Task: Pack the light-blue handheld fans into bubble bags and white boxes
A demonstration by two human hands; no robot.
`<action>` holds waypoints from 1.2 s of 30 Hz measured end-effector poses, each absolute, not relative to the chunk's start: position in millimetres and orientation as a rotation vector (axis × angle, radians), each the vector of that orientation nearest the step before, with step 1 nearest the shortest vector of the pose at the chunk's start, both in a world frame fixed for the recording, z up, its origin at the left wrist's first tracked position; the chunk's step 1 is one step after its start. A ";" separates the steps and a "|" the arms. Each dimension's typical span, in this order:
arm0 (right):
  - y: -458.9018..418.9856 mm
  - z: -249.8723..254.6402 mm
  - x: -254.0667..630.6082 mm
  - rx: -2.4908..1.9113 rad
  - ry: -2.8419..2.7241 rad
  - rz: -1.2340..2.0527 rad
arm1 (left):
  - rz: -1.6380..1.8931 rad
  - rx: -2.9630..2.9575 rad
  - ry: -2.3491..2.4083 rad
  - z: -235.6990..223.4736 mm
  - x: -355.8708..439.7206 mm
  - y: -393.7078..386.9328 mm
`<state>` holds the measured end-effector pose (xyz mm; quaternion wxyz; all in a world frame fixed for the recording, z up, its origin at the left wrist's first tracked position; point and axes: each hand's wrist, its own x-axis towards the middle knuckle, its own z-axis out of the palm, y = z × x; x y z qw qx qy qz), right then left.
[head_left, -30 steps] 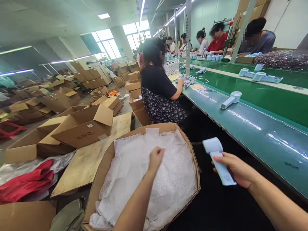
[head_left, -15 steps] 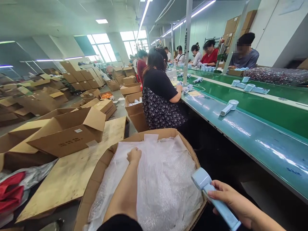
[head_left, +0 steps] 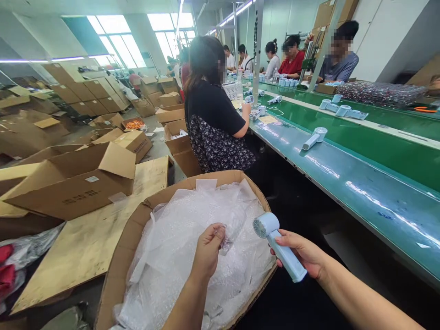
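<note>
My right hand [head_left: 299, 250] is closed round the handle of a light blue handheld fan [head_left: 287, 256], its round grilled head tilted up to the left. In front of me stands a cardboard box [head_left: 118, 250] full of clear bubble wrap bags [head_left: 178, 220]. Over these, my left hand [head_left: 210, 245] pinches the edge of one bubble wrap bag [head_left: 232, 231] between thumb and fingers. The bag hangs just left of the fan, apart from it. How far it reaches into the pile is hard to make out.
On the right runs a green workbench [head_left: 343, 178] with another blue fan [head_left: 315, 137] lying on it. A co-worker in a black top [head_left: 218, 110] sits ahead, and several others work farther back. Open cartons [head_left: 79, 183] and a wooden board [head_left: 99, 233] lie to the left.
My left hand has drawn back from the pile's far left toward the middle, now with a bag edge in its fingers. The fan has moved up and left, its grilled face turned into view.
</note>
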<state>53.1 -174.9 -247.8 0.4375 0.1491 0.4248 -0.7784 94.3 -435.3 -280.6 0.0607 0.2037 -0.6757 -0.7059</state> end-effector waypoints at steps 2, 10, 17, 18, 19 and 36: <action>-166.7 -242.1 51.9 0.362 1.026 -1.991 | -2.115 0.657 -2.026 -273.4 88.3 -444.7; -151.7 -239.8 56.0 0.445 1.139 -1.961 | -1.267 0.711 -2.461 -281.6 58.0 -492.9; -147.7 -247.2 60.5 0.358 1.143 -1.922 | -0.722 -0.143 -3.328 -323.7 132.3 -440.4; -148.3 -246.5 60.2 0.318 1.132 -1.902 | -0.839 -0.004 -3.295 -326.5 135.2 -442.3; -149.9 -245.8 60.0 0.270 1.114 -1.876 | -1.003 0.139 -3.223 -327.5 135.1 -445.6; -203.2 -258.1 58.7 0.015 1.205 -1.508 | -2.408 0.744 -2.179 -277.5 98.5 -405.3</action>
